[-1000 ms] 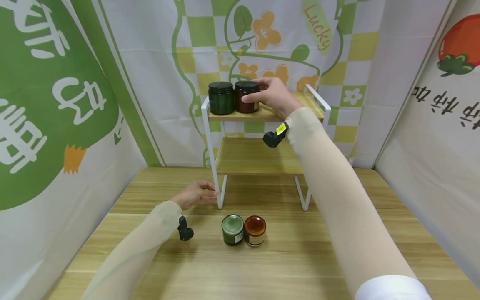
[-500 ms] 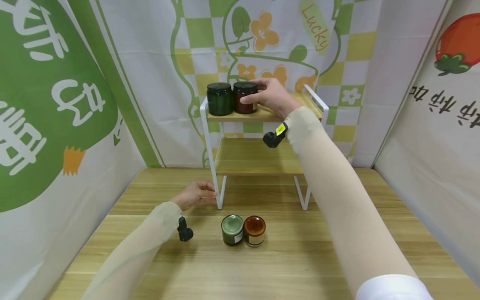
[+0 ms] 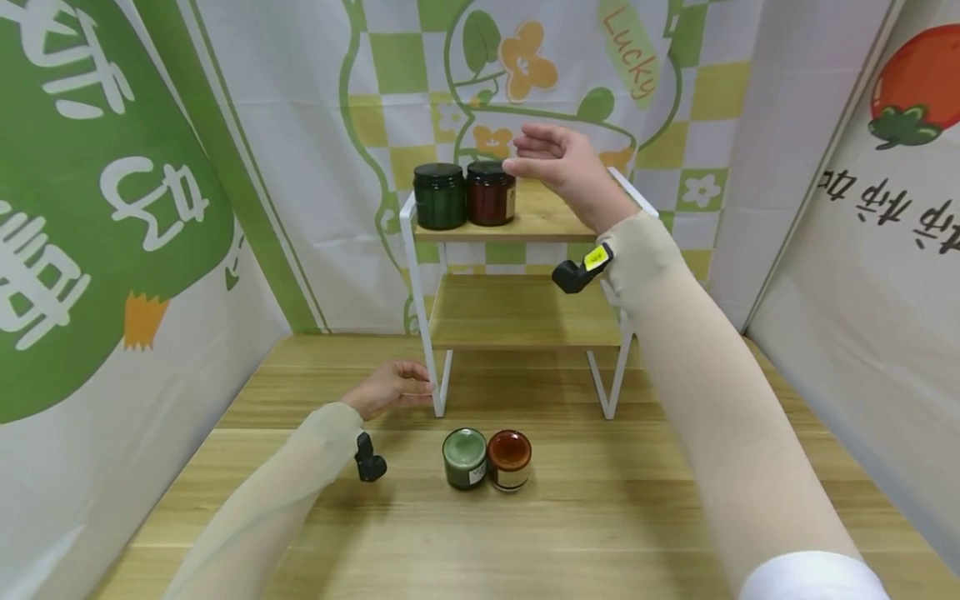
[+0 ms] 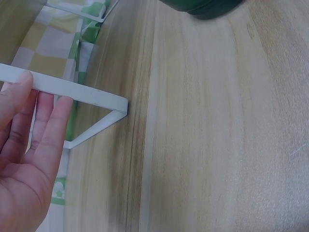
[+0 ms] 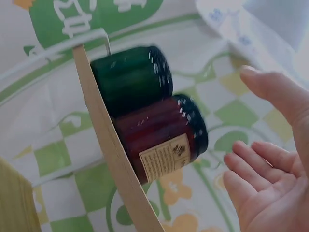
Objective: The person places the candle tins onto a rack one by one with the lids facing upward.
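Note:
A dark green jar [image 3: 440, 197] and a brown-red jar [image 3: 491, 195], both with black lids, stand side by side on the top board of a white-framed two-tier shelf [image 3: 525, 310]. Just right of and above the brown-red jar, my right hand [image 3: 573, 169] is apart from it, fingers loosely extended and holding nothing; the right wrist view shows the gap between this hand [image 5: 270, 193] and the labelled jar [image 5: 161, 137]. Low on the left, my left hand [image 3: 392, 388] holds the shelf's front left leg [image 4: 91, 94], thumb on one side and fingers on the other.
On the wooden table [image 3: 480, 550], in front of the shelf, a green glass jar [image 3: 465, 458] and an amber glass jar [image 3: 509, 460] stand close together. Printed cloth walls [image 3: 300, 150] enclose the back and both sides.
My right hand has let go of the brown-red jar and moved up and to the right, fingers opening. The jar stays on the top board. My left hand has not moved.

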`<state>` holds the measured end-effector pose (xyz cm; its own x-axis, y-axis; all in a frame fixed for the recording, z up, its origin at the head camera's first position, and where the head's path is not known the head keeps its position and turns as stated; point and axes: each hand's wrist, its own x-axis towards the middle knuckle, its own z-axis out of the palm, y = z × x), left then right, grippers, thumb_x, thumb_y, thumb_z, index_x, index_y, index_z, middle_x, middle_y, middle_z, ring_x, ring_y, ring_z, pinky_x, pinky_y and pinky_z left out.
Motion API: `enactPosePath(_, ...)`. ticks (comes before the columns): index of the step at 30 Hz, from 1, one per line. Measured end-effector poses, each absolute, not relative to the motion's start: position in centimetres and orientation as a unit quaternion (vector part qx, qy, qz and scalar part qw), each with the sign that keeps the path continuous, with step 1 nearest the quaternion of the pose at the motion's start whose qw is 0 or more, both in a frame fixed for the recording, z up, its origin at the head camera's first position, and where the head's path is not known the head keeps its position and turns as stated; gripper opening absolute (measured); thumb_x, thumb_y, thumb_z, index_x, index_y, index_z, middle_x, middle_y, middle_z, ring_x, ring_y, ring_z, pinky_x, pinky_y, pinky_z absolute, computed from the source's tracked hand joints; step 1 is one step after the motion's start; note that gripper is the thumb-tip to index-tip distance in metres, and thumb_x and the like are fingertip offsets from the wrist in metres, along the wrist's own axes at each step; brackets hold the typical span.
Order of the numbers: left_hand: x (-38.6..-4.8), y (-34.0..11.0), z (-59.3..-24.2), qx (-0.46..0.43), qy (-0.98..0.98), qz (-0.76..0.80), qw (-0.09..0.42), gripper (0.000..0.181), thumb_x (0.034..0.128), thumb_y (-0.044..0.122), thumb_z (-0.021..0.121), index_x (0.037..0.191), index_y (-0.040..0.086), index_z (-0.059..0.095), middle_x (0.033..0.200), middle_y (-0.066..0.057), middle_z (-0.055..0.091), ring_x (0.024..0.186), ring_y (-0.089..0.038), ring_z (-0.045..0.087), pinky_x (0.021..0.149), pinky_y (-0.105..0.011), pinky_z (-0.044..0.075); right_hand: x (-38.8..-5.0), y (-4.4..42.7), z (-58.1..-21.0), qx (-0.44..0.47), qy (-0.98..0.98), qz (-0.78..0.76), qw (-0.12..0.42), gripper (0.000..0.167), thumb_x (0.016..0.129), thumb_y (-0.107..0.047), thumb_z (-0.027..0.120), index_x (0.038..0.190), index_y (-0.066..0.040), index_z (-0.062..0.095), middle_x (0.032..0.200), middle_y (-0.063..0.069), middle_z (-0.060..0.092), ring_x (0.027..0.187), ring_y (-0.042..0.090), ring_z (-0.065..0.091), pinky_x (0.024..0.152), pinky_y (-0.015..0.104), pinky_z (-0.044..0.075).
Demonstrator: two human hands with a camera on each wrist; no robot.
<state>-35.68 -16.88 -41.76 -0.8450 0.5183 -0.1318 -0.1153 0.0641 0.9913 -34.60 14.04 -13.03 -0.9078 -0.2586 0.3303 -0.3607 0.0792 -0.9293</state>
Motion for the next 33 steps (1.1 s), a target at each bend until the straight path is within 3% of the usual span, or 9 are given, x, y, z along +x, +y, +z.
enactPosePath(6,-35.9,-16.8,-41.9,0.145,0.692,0.666,0.237,0.009,0.0933,-0.005,0.058,0.097,0.004,0.056,0.096,-0.006,0.058,0.102,-0.027,0.064,0.11,-0.055,0.039,-31.7,15.8,-14.4,0.249,-0.683,0.68,0.09,0.067,0.086,-0.006,0.073,0.144,-0.007,0.041,0.143,0.009,0.049,0.133,0.018,0.046,0.112,0.027,0.041)
enactPosePath(12,-35.9,-16.6,-41.8,0.145,0.688,0.67,0.236,0.01,0.093,-0.006,0.057,0.094,0.003,0.056,0.095,-0.007,0.058,0.094,-0.019,0.066,0.112,-0.057,0.036,-28.7,17.4,-18.2,0.305,-0.642,0.694,0.116,0.064,0.084,0.004,0.071,0.141,0.0,0.042,0.142,0.017,0.048,0.133,0.023,0.047,0.114,0.027,0.039)
enactPosePath(25,-35.9,-16.7,-41.9,0.141,0.688,0.673,0.233,0.012,0.0941,-0.007,0.055,0.093,0.004,0.058,0.092,-0.005,0.058,0.089,-0.016,0.066,0.112,-0.056,0.037,-26.1,17.0,-26.7,0.4,-0.642,0.65,0.076,0.068,0.083,-0.003,0.075,0.141,0.003,0.04,0.141,0.007,0.052,0.131,0.016,0.048,0.114,0.028,0.039)
enactPosePath(33,-35.8,-16.9,-42.2,0.14,0.688,0.673,0.232,0.011,0.0942,-0.005,0.056,0.091,0.004,0.06,0.091,-0.006,0.059,0.089,-0.017,0.066,0.111,-0.056,0.038,-25.0,17.4,-32.3,0.414,-0.652,0.633,0.055,0.065,0.083,0.0,0.073,0.139,0.01,0.04,0.139,0.002,0.054,0.131,0.016,0.049,0.112,0.029,0.042)
